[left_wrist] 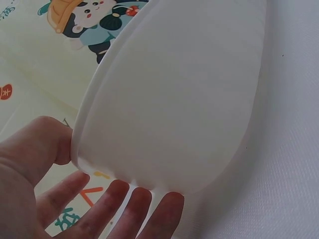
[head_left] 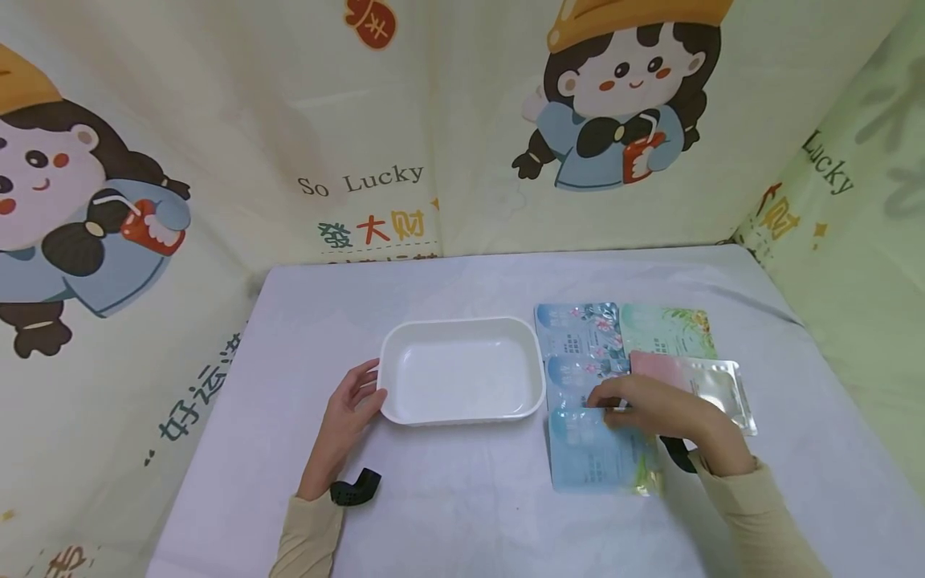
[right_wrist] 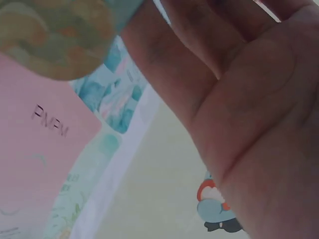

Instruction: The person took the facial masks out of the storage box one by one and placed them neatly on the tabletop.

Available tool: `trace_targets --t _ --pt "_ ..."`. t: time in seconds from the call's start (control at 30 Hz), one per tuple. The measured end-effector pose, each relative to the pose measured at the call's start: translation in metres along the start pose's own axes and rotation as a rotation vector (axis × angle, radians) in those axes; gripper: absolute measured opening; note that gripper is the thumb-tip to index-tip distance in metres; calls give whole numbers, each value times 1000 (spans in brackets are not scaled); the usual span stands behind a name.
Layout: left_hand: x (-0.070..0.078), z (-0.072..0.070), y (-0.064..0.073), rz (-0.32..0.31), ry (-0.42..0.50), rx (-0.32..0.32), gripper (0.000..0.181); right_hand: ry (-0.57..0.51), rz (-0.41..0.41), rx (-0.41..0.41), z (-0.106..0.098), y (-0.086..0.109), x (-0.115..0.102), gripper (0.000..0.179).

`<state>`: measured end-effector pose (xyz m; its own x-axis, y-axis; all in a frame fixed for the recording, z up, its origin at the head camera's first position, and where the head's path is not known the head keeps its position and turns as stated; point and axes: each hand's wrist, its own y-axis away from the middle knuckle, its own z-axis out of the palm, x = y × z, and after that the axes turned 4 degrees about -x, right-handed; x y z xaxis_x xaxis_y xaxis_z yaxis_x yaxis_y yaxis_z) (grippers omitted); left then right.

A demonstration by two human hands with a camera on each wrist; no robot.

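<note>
A white rectangular tray [head_left: 462, 413] stands on the cloth-covered table. At its left end my left hand [head_left: 356, 405] touches the rim and end wall. In the left wrist view, the thumb [left_wrist: 57, 144] is against the rim and spread fingers [left_wrist: 162, 214] meet the outer wall. My right hand [head_left: 654, 401] reaches over the flat packets, fingertips at the upper edge of the front blue packet [head_left: 588, 461]; a pinch cannot be told. Behind it lie a middle blue packet [head_left: 571, 381] and a blue floral packet [head_left: 574, 325].
A pink and silver packet [head_left: 726, 381] lies at the right, below a pale green packet [head_left: 665, 327]. A black curved piece [head_left: 357, 487] is by the left wrist. Printed curtains [head_left: 477, 193] stand behind the table [head_left: 448, 514] and at both sides.
</note>
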<state>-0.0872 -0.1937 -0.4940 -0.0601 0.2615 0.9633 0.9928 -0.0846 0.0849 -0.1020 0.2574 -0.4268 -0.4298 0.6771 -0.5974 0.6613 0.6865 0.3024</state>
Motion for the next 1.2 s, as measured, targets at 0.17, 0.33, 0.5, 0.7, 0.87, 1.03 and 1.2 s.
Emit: trace_targets --t 0.17,0.33,0.5,0.7,0.87,1.03,1.2 --pt "1 0 0 -20 4 1 53 3 -15 -22 11 -2 6 18" --pt "3 0 -2 -19 11 -7 54 9 -9 -10 18 -2 7 15" --pt "3 1 -4 -13 9 -29 55 5 30 0 19 0 8 17" --pt "4 2 -3 -36 -34 -16 54 12 71 24 20 1 7 19" --pt "4 4 -3 -18 -74 -4 54 56 79 70 18 3 6 17" --pt "10 1 -1 -13 -118 15 54 97 67 121 14 1 0 18" --pt "22 -2 1 47 -154 99 48 180 42 188 7 -4 -10 22"
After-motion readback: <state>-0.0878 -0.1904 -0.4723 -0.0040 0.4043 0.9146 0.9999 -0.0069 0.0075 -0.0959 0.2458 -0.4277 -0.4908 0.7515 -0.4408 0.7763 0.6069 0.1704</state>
